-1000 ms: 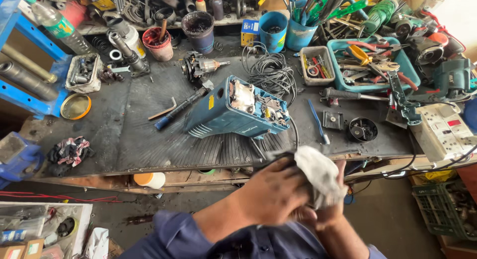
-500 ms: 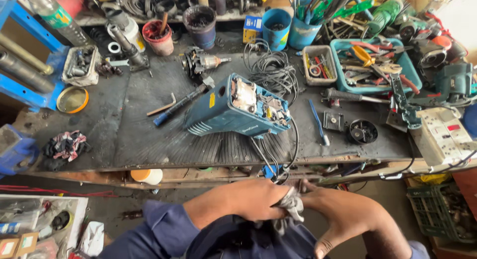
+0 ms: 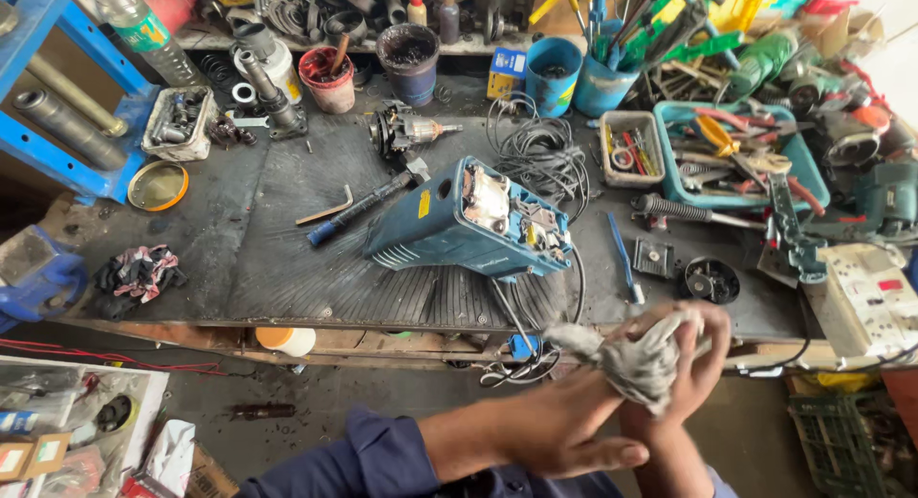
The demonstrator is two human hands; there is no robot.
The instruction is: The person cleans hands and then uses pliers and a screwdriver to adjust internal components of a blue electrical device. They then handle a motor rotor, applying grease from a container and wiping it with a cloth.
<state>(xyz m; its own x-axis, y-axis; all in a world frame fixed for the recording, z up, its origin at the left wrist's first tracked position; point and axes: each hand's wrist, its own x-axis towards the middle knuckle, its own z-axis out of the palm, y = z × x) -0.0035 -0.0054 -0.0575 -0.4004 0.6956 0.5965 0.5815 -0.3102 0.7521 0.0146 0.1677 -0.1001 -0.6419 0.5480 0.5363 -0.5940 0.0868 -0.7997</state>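
**Kid:** What is in the hands?

**Helper:** The right hand (image 3: 693, 369) is closed around a dirty grey rag (image 3: 636, 359). Its fingers wrap over the top of the cloth. The left hand (image 3: 564, 431) sits under the rag, touching it. Its fingers are stretched out flat, not squeezing.

**Kid:** Where is the rag?

**Helper:** It is up in the air, just in front of the edge of the workbench (image 3: 239, 259), on the right side.

**Kid:** What is close by?

**Helper:** A big blue power tool (image 3: 459, 226) lies on its side in the middle of the bench, with its cover off. A black cord (image 3: 577, 288) hangs from it, near the rag. A small round black part (image 3: 710, 280) sits just behind the hands. A blue tray of tools (image 3: 736, 154) is further back.
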